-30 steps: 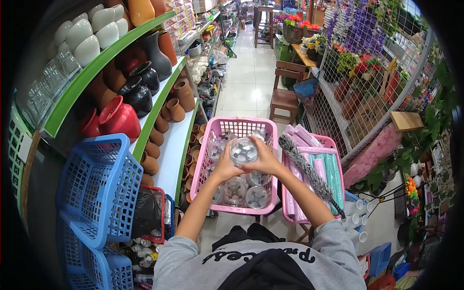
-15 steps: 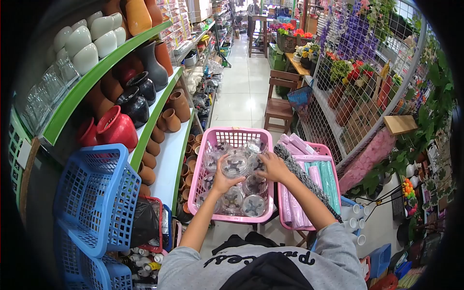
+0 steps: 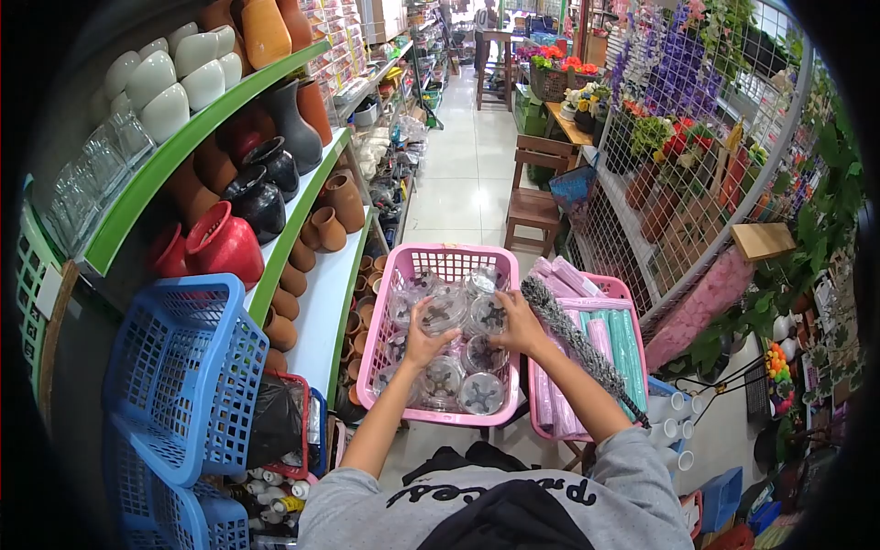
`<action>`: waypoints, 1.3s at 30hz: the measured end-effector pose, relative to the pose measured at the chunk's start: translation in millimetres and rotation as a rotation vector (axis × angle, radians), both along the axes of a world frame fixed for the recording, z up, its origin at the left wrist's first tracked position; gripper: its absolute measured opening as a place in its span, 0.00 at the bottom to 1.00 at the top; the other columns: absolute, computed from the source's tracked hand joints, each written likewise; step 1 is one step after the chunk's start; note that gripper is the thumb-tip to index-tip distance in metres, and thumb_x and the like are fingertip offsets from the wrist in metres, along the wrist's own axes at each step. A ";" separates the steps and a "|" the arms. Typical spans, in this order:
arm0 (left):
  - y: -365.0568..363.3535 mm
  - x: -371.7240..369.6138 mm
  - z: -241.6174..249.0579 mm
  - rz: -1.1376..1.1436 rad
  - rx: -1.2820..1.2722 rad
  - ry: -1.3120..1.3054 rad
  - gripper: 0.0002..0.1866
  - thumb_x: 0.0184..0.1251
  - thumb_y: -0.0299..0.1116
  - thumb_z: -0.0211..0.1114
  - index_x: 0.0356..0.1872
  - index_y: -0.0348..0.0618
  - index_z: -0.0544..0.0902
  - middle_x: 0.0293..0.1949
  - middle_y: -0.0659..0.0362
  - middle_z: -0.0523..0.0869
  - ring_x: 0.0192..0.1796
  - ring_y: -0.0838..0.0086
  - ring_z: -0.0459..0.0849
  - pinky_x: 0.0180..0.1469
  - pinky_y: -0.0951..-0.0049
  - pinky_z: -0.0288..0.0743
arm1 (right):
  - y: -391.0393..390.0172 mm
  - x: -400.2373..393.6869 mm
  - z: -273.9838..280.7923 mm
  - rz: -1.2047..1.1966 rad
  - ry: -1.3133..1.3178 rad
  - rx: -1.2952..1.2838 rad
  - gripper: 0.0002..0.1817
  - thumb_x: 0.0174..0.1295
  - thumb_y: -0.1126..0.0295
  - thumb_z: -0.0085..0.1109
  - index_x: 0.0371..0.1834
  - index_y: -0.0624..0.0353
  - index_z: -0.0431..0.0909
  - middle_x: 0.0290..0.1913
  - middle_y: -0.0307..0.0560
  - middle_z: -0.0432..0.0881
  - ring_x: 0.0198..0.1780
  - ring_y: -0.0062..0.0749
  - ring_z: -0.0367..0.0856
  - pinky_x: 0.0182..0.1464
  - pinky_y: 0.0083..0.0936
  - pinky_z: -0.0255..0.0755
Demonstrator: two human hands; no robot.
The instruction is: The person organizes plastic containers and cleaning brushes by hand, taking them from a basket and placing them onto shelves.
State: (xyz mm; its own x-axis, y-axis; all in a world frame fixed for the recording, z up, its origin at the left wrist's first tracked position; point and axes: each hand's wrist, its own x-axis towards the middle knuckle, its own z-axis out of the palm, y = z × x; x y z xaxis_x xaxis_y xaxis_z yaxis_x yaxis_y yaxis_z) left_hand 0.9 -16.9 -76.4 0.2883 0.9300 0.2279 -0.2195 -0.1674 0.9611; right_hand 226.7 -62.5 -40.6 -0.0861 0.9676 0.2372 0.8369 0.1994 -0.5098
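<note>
A pink basket [image 3: 458, 417] holds several clear round plastic containers [image 3: 482, 392] with dark shapes on them. My left hand [image 3: 429, 334] is curved around the left side of one clear container [image 3: 444, 312], its thumb along the near side. To the right, my right hand [image 3: 520, 324] grips another clear container [image 3: 487, 314] at its right edge. Both containers sit among the others inside the basket.
Beside it, a second pink basket [image 3: 587, 277] holds pink and teal wrapped rolls [image 3: 626, 353]. Blue baskets [image 3: 183, 367] stand at the left, below shelves [image 3: 316, 284] of pots. A wooden chair [image 3: 533, 209] and a wire rack [image 3: 678, 266] stand ahead.
My right hand has shifted slightly right and taken hold of the right container's side. The container at my left hand sits slightly further left and tilts more.
</note>
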 end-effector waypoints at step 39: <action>-129.5 -48.3 126.8 0.316 0.317 0.304 0.54 0.34 0.33 0.81 0.64 0.38 0.54 0.57 0.51 0.67 0.61 0.66 0.69 0.65 0.67 0.62 | -59.8 -36.2 116.2 0.477 0.640 0.127 0.63 0.27 0.64 0.81 0.70 0.59 0.48 0.62 0.55 0.63 0.66 0.43 0.63 0.68 0.35 0.55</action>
State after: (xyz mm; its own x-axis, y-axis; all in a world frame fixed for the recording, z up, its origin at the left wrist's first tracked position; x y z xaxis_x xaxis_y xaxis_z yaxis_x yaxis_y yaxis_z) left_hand -47.4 -146.4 50.5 0.1021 0.8814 0.4612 0.1691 -0.4723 0.8651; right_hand 190.5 -122.3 75.6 -0.2930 0.8235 0.4859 0.2011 0.5499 -0.8107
